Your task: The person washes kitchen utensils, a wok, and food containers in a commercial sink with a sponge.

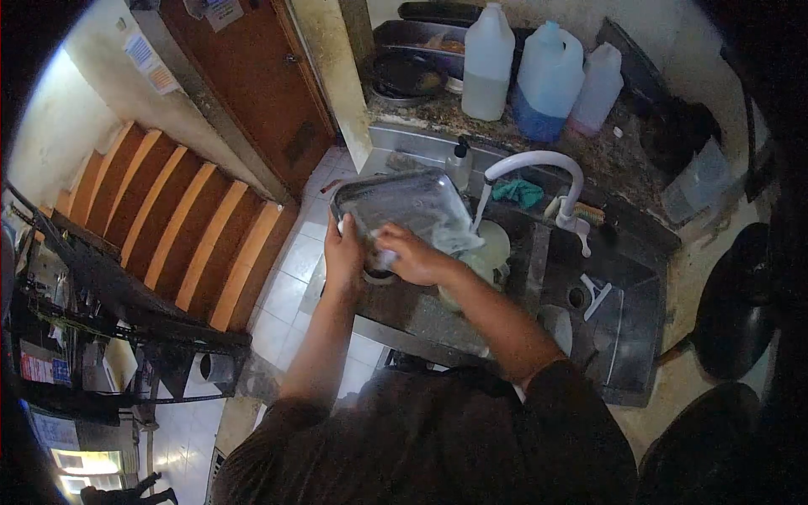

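A rectangular metal tray (404, 198) is tilted over the left side of the sink, with white suds at its right corner. My left hand (343, 254) grips its near left edge, thumb on the inner side. My right hand (410, 255) is closed against the inside of the tray, around something pale and foamy that is mostly hidden by the fingers. Water runs from the white curved faucet (539, 158) just right of the tray. Below the stream, partly behind my right forearm, are pale greenish dishes (492, 248).
A squeegee (598, 296) lies in the dark sink basin (635, 337) at right. Behind the sink stand a pump bottle (459, 164), a green cloth (518, 194) and several plastic jugs (551, 80). Dark pans (736, 303) hang at far right; wooden stairs (181, 219) rise at left.
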`<state>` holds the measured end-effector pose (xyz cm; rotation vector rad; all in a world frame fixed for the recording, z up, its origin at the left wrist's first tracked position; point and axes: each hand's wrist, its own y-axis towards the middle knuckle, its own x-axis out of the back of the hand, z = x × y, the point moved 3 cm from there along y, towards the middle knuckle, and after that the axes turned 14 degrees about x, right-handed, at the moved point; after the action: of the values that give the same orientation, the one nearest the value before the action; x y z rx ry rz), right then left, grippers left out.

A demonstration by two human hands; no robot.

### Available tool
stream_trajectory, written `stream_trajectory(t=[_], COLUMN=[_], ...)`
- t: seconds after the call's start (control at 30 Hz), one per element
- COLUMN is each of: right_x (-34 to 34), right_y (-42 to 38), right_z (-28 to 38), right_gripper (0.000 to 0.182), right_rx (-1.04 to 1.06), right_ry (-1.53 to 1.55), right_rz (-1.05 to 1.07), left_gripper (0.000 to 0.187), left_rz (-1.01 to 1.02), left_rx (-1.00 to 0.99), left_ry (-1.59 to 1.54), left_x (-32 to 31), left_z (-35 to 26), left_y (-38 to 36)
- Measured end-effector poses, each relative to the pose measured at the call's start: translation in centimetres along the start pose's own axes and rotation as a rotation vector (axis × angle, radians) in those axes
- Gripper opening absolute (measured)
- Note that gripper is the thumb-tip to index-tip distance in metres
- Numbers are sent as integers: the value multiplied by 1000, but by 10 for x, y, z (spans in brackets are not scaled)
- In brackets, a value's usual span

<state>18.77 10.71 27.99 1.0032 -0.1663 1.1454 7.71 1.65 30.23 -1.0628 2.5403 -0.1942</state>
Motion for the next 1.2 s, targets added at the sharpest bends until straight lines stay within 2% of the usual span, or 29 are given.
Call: stream_trajectory(t=[0.03,0.13,0.2,0.23,0.27,0.3,0.33,0.4,0.47,0.53,0.6,0.63,0.67,0.7,0.73,0.77,0.83,0.87,0.93,1.0,1.07,1.13,1.2], right_x=[8,24,44,45,46,50,58,80,84,98,100,106,113,121,124,126,139,144,154,151,153,153,153], right_y=[-13,-75,-109,-119,-133,-142,-148,-172,-264,-334,-377,-372,-368,-351,-332,-311,-255,-228,-180,-176,-171,-157,-143], right_z=[-2,-55,-81,-77,-70,-58,-44,-14,-34,-12,6,12,13,19,27,36,51,62,79,57,40,28,6], right_gripper=[44,43,36,36,33,30,30,30,32,37,55,55,60,65,70,75,66,66,60,62,66,62,60], right_rx=[-68,-158,-559,-570,-638,-701,-707,-737,-702,-1075,-1366,-1371,-1316,-1211,-1065,-879,-698,-699,-590,-606,-619,-650,-632], right_ry=[106,-60,-364,-370,-299,-228,-239,-434,-703,-805,-1015,-1023,-640,-251,145,542,640,636,384,271,164,-176,-242], right_rz=[195,265,115,109,3,-105,-111,-309,-697,-582,88,84,-232,-521,-783,-1022,-998,-1005,-837,-838,-831,-470,-405], left_gripper=[39,40,41,42,42,41,41,39,38,38,40,43,43,46,50,50,57,57,56,52,56,56,56], left_rz=[-6,46,100,97,93,125,139,153,124,157,182,204,214,82,-53,-51,211,217,279,300,341,382,417], left_rx=[26,33,98,120,141,159,161,198,276,342,330,315,312,407,504,510,621,624,712,712,727,660,587], left_ry=[-65,9,4,63,121,67,65,73,76,-33,7,49,43,120,201,203,163,167,207,170,189,82,-28], left_x=[-5,3,-7,-12,-16,-15,-16,-19,-34,-37,-28,-25,-25,-21,-17,-20,-37,-36,-33,-38,-23,-11,-6], left_z=[-6,9,10,17,24,38,51,74,65,68,82,90,99,110,118,120,122,136,177,180,227,263,258], left_y=[-6,7,-4,-6,-6,2,9,15,-2,-4,6,13,20,26,26,19,3,10,33,34,73,109,114])
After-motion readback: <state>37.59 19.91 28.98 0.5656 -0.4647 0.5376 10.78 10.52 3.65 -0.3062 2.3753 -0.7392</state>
